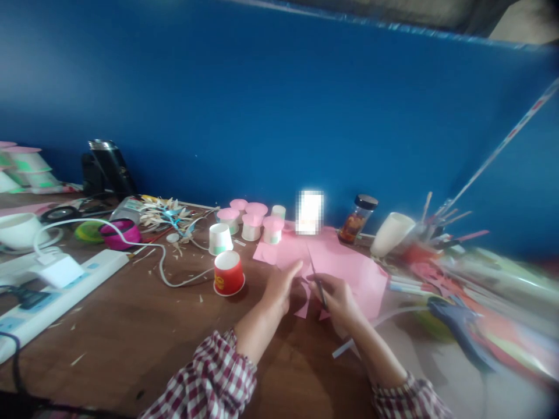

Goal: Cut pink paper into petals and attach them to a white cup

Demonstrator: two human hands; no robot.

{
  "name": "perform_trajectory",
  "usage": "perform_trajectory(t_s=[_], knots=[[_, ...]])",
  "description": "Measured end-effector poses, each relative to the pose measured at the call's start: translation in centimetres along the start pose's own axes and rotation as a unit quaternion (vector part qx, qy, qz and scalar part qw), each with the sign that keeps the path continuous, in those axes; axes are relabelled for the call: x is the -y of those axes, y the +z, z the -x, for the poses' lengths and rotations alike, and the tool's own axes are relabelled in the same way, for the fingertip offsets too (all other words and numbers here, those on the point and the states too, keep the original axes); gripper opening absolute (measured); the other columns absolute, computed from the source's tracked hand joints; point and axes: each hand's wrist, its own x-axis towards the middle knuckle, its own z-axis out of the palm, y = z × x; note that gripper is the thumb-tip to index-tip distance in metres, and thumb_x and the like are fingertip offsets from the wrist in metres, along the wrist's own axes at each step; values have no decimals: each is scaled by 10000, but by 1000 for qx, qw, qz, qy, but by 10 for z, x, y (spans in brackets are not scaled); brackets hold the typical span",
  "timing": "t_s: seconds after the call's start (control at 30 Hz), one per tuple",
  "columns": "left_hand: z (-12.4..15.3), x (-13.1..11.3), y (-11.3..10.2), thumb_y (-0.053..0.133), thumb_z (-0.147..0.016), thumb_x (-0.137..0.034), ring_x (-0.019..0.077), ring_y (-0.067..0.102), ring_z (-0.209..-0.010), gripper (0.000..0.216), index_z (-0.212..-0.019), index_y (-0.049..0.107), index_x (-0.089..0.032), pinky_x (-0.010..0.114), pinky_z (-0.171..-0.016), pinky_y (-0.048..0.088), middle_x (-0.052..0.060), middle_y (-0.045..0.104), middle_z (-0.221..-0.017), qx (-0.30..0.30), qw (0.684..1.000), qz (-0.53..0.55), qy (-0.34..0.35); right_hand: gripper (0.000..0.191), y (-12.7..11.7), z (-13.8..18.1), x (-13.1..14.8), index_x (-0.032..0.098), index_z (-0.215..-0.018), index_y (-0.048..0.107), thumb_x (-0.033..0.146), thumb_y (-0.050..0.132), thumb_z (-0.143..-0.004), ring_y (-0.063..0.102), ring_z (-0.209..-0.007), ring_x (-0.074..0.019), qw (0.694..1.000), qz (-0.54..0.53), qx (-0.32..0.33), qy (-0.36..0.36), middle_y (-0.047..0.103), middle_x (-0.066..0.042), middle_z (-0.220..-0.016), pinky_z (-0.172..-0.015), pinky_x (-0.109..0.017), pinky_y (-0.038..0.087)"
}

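Note:
A large sheet of pink paper (349, 267) lies on the table in front of me. My left hand (282, 285) is at its near left edge, thumb stretched over the paper and the other fingers mostly hidden, apparently pinching it. In my right hand (336, 299) is a slim dark-handled tool that looks like scissors (320, 291), pointing away from me into the sheet; its blades are hard to make out. Cut paper ends (301, 309) hang toward me between the two hands. To the left of my left hand stands a red paper cup (229, 273), upside down.
Several small cups with pink discs (251, 224) stand behind the red cup. A dark-lidded jar (358, 218) and a white cup (392, 234) are at the back right. A power strip (96, 276) with cables runs along the left; a glue gun (458, 329) lies right.

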Motion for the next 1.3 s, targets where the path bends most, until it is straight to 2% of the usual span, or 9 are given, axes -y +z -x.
perform_trajectory(t_s=[0.13, 0.3, 0.5, 0.87, 1.3], knots=[[1, 1, 0, 828, -549, -306, 132, 581, -530, 327, -727, 629, -116, 252, -532, 460, 27, 623, -611, 5, 1000, -3, -2, 386, 1, 0, -1, 104, -967, 688, 442, 617, -794, 604, -576, -166, 1000, -19, -1, -3, 675, -47, -659, -499, -235, 462], [2, 3, 0, 824, -552, -330, 121, 568, -535, 336, -735, 649, -108, 244, -530, 432, 28, 624, -617, 23, 1000, -17, 1, 413, 1, 1, 1, 101, -993, 665, 462, 606, -802, 583, -530, -152, 1000, -22, 3, 9, 658, -38, -639, -459, -228, 442], [2, 4, 0, 833, -532, -331, 112, 552, -522, 336, -700, 637, -116, 246, -529, 413, 16, 609, -604, 22, 1000, -10, -5, 403, -1, -1, -1, 104, -976, 684, 458, 611, -798, 608, -613, -176, 1000, -20, -2, -4, 682, -65, -691, -501, -242, 468], [2, 2, 0, 829, -547, -325, 105, 536, -514, 322, -699, 627, -126, 238, -519, 401, 5, 594, -594, 30, 1000, -6, 0, 396, 0, 0, 1, 103, -963, 686, 453, 618, -791, 551, -512, -139, 1000, -18, -8, 8, 643, -30, -609, -444, -216, 413], [3, 1, 0, 827, -548, -331, 107, 536, -513, 323, -678, 617, -122, 240, -520, 412, 7, 587, -585, 15, 1000, -15, -9, 387, -1, 0, 2, 95, -932, 688, 448, 625, -786, 504, -499, -121, 1000, -24, -6, 6, 606, -17, -586, -448, -215, 386]])
